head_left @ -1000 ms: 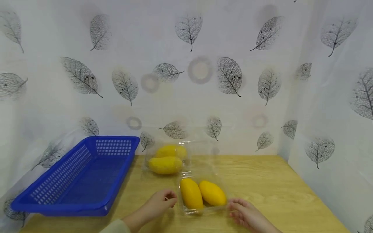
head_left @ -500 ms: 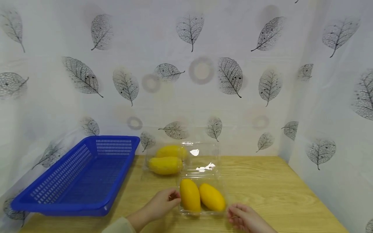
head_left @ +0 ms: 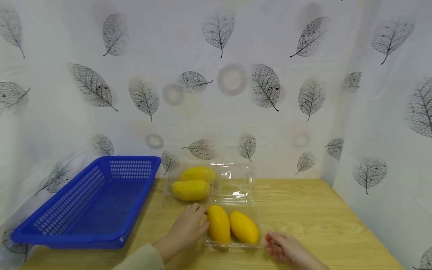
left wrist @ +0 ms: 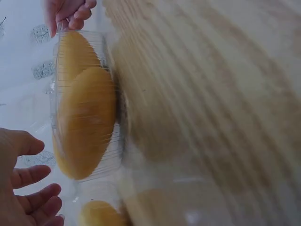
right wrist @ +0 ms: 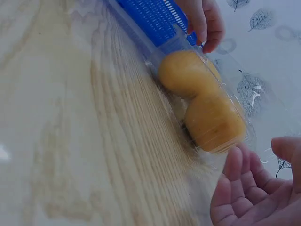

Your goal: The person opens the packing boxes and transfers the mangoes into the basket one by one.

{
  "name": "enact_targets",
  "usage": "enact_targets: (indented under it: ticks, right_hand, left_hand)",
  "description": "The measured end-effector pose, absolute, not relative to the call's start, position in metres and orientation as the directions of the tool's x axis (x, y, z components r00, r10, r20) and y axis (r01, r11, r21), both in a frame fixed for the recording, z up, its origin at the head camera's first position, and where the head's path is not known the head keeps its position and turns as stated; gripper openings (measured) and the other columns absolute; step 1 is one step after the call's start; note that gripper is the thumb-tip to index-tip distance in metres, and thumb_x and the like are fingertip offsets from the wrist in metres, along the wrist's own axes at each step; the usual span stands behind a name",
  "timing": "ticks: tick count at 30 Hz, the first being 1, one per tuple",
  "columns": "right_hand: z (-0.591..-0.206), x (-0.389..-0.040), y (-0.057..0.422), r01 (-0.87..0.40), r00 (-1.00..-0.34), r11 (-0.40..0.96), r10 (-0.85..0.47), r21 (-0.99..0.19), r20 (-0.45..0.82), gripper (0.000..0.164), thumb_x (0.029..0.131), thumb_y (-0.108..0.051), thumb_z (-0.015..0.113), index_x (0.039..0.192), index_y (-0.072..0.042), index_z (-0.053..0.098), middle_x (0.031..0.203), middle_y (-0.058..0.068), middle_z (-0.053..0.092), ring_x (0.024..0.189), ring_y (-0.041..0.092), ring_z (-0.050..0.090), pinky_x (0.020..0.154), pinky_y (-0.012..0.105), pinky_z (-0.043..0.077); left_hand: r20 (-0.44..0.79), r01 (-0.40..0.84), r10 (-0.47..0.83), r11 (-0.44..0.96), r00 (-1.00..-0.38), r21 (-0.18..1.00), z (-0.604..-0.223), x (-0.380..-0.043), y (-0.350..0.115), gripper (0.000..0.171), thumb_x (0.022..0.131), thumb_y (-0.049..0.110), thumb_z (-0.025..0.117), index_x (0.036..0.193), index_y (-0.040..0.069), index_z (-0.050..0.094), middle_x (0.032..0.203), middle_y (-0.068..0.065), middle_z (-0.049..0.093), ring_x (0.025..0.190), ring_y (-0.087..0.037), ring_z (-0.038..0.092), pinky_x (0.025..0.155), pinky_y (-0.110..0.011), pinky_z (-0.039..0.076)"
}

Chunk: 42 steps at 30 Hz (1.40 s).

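A clear plastic clamshell box (head_left: 234,245) sits on the table between my hands, its lid (head_left: 233,183) tipped open toward the back. Two yellow mangoes lie in it, the left mango (head_left: 218,224) more upright and the right mango (head_left: 244,227) slanted. My left hand (head_left: 187,227) is at the box's left side, fingertips close by the left mango. In the left wrist view its fingers (left wrist: 30,176) are spread and loosely bent, holding nothing. Near the front right corner is my right hand (head_left: 285,248); the right wrist view shows its fingers (right wrist: 242,174) relaxed beside the box wall.
Behind and to the left, another clear box holds two more yellow mangoes (head_left: 190,190), partly overlapped by the open lid. A blue plastic basket (head_left: 116,240) stands at the left. Leaf-printed sheeting (head_left: 233,123) hangs behind the wooden table (head_left: 303,210).
The lid, blurred and faint a second ago, now shows clearly, leaning back. My left hand has moved forward along the box's left side; the right hand has stayed by the front right corner.
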State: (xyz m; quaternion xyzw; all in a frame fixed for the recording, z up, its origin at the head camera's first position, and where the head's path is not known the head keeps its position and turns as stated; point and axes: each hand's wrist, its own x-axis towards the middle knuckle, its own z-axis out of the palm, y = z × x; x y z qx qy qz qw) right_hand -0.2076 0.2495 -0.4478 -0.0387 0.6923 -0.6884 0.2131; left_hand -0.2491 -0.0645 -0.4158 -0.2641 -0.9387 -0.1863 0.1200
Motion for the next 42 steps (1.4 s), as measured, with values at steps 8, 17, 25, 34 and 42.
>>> enact_targets:
  ticks: [8, 17, 25, 34, 42]
  right_hand:
    - [-0.443, -0.227, 0.239, 0.169, -0.966, 0.166, -0.168, -0.972, -0.197, 0.047, 0.097, -0.036, 0.047, 0.112, 0.008, 0.049, 0.085, 0.003, 0.056, 0.067, 0.009, 0.052, 0.059, 0.021, 0.044]
    - [-0.449, -0.249, 0.216, 0.083, -0.996, 0.261, 0.000, -0.962, -0.086, 0.032, 0.096, -0.023, 0.049, 0.101, 0.008, 0.054, 0.072, 0.003, 0.050, 0.059, 0.011, 0.045, 0.052, 0.021, 0.039]
    - [-0.455, -0.253, 0.205, 0.060, -0.996, 0.244, 0.084, -0.968, -0.041, 0.025, 0.095, -0.014, 0.050, 0.102, 0.009, 0.054, 0.064, 0.002, 0.047, 0.053, 0.010, 0.043, 0.047, 0.018, 0.036]
    - [-0.458, -0.250, 0.199, 0.036, -0.995, 0.277, 0.102, -0.960, -0.007, 0.029, 0.097, -0.015, 0.047, 0.110, 0.011, 0.052, 0.065, 0.003, 0.047, 0.055, 0.012, 0.044, 0.049, 0.021, 0.040]
    - [-0.458, -0.251, 0.200, 0.031, -0.995, 0.301, 0.100, -0.953, -0.001, 0.029, 0.098, -0.015, 0.047, 0.112, 0.010, 0.051, 0.064, 0.002, 0.046, 0.055, 0.013, 0.043, 0.049, 0.021, 0.039]
  left_hand:
    - [0.157, 0.715, 0.748, 0.664, -0.645, -0.220, -0.398, -0.265, -0.054, 0.050, 0.079, 0.041, 0.069, 0.123, 0.021, 0.057, 0.132, -0.010, 0.048, 0.118, -0.027, 0.046, 0.094, -0.045, 0.042]
    - [-0.056, 0.763, 0.846, 0.447, -0.530, -0.467, -0.386, -0.280, -0.031, 0.060, 0.070, 0.042, 0.078, 0.124, 0.032, 0.055, 0.124, 0.007, 0.054, 0.111, -0.015, 0.051, 0.092, -0.035, 0.043]
    - [-0.104, 0.754, 0.859, 0.374, -0.501, -0.541, -0.387, -0.280, -0.018, 0.048, 0.067, 0.030, 0.081, 0.109, 0.030, 0.059, 0.106, 0.016, 0.059, 0.092, -0.007, 0.054, 0.080, -0.026, 0.044]
    - [-0.117, 0.761, 0.892, 0.298, -0.437, -0.576, -0.383, -0.282, -0.021, 0.044, 0.069, 0.032, 0.079, 0.108, 0.032, 0.058, 0.103, 0.012, 0.057, 0.088, -0.009, 0.052, 0.077, -0.025, 0.045]
    - [-0.099, 0.728, 0.853, 0.371, -0.513, -0.577, -0.378, -0.285, -0.020, 0.055, 0.069, 0.038, 0.080, 0.118, 0.030, 0.056, 0.120, 0.002, 0.053, 0.101, -0.016, 0.055, 0.085, -0.030, 0.048]
